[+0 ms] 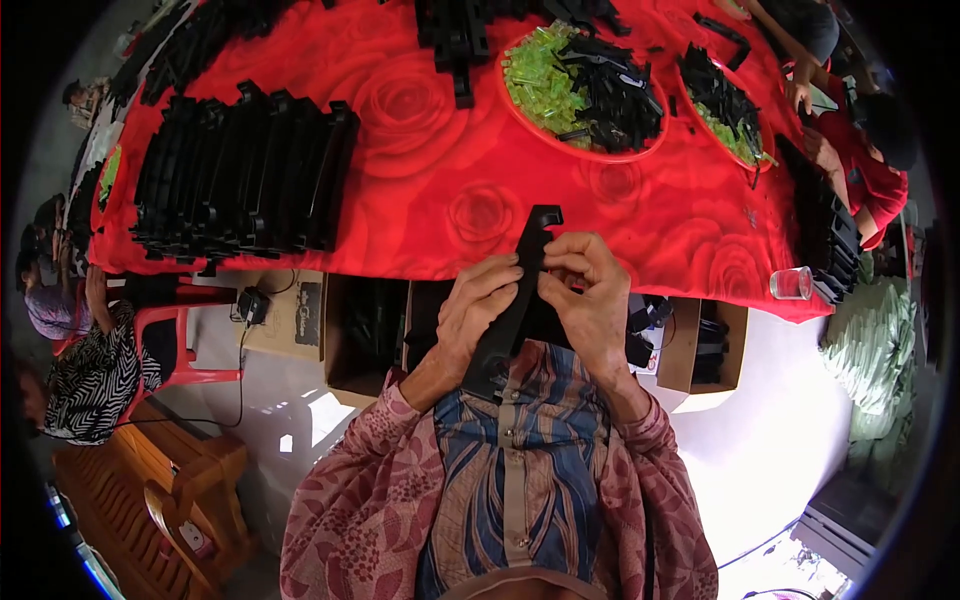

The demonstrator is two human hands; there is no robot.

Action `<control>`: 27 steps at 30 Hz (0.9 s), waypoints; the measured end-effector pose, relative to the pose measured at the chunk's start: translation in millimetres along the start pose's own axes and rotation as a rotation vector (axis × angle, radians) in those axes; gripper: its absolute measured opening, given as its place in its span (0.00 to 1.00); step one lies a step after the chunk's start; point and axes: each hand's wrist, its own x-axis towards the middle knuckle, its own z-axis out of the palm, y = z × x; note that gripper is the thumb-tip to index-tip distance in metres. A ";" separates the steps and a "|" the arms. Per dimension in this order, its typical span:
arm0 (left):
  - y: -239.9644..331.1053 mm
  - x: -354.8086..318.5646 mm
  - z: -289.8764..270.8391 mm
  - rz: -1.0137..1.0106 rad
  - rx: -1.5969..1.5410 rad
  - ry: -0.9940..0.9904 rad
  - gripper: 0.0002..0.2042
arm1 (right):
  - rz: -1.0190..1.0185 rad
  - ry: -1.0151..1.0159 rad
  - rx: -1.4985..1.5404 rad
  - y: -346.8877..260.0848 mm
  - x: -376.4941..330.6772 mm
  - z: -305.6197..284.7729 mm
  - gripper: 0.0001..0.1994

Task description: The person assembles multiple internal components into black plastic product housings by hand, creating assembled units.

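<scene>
One piece in hand: a long flat black plastic strip with a notched top end (527, 270), held upright just in front of the red rose-patterned tablecloth (440, 190).
Left hand (478, 310): closed around the strip's middle from its left side.
Right hand (590, 290): fingertips pinched on the strip's upper edge, touching the left hand's fingers.
Handling, as I judge it: light, stiff, smooth; best gripped at mid-length by the flat faces, the thin notched end looks easiest to snap.
Beyond the strip: a red round bowl of green and black small parts (580, 90) on the cloth.
Left of the strip: rows of stacked black plastic strips (240, 175).
Below the strip: open cardboard boxes (700, 345) under the table edge.
</scene>
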 end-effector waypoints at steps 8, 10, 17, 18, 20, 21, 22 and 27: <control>-5.4 -11.9 -2.3 -0.070 -0.084 0.022 0.15 | 0.073 -0.001 0.076 -1.2 1.6 4.3 0.16; -5.9 -10.5 -5.9 -0.093 -0.159 -0.071 0.16 | 0.004 0.076 0.057 2.5 -2.3 4.2 0.16; -2.4 1.2 -10.7 -0.100 -0.010 -0.099 0.18 | -0.037 0.055 -0.053 -2.6 -0.2 5.4 0.15; -2.7 4.4 -12.9 -0.128 0.011 -0.093 0.18 | -0.027 0.061 -0.013 -3.5 -0.3 5.7 0.14; -2.3 6.2 -12.6 -0.153 0.045 -0.075 0.17 | -0.093 0.112 -0.012 -14.5 -4.3 5.0 0.10; -2.0 7.8 -9.9 -0.360 -0.059 0.044 0.17 | -0.117 0.143 -0.070 -17.3 -4.1 3.1 0.09; -1.8 9.9 -9.9 -0.565 -0.168 0.166 0.17 | -0.141 0.173 -0.128 -19.0 -4.0 0.3 0.09; 14.3 22.8 -24.6 -0.759 -0.701 0.292 0.22 | -0.105 0.118 -0.277 10.6 9.1 -16.1 0.05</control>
